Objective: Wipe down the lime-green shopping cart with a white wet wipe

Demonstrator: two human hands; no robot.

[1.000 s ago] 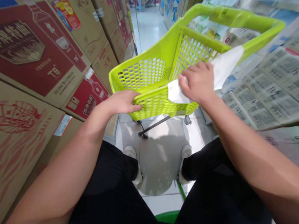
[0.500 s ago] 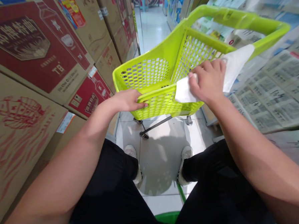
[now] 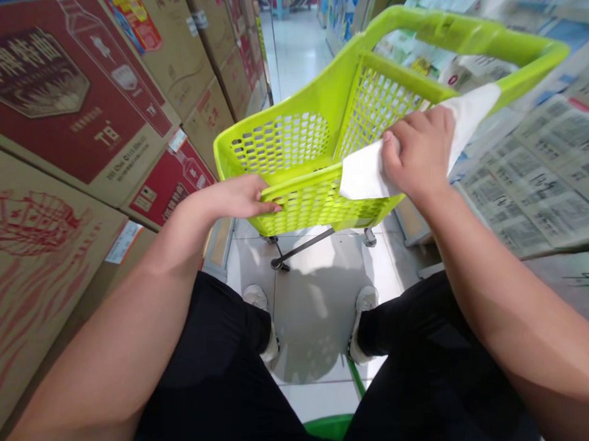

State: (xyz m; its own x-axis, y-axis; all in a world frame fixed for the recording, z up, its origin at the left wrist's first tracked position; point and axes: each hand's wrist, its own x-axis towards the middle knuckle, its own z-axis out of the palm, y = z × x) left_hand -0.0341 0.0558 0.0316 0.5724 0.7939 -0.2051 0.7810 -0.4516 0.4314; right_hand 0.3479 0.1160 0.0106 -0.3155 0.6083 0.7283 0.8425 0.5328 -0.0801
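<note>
In front of my legs stands a lime-green plastic shopping cart (image 3: 285, 142) with perforated walls, turned sideways. My left hand (image 3: 241, 197) grips the near rim of its basket close to the left corner, thumb outside and the other fingers mostly hidden. Under my right hand (image 3: 422, 151) is a white cloth (image 3: 366, 172), pressed against the near side of the basket toward the handle (image 3: 472, 37). The cloth spreads out on both sides of that hand, whose fingers are curled over it.
Stacked cardboard cartons (image 3: 95, 93) wall the aisle on the left. Packaged goods with handwritten prices (image 3: 543, 174) line the right. Cart wheels rest on the tiled floor (image 3: 314, 311) ahead of my shoes. Part of a green stool or tub (image 3: 330, 428) shows between my legs.
My right hand has slid slightly right along the rim, baring more of the cloth on its left. The cart and my left hand appear shifted slightly left in view.
</note>
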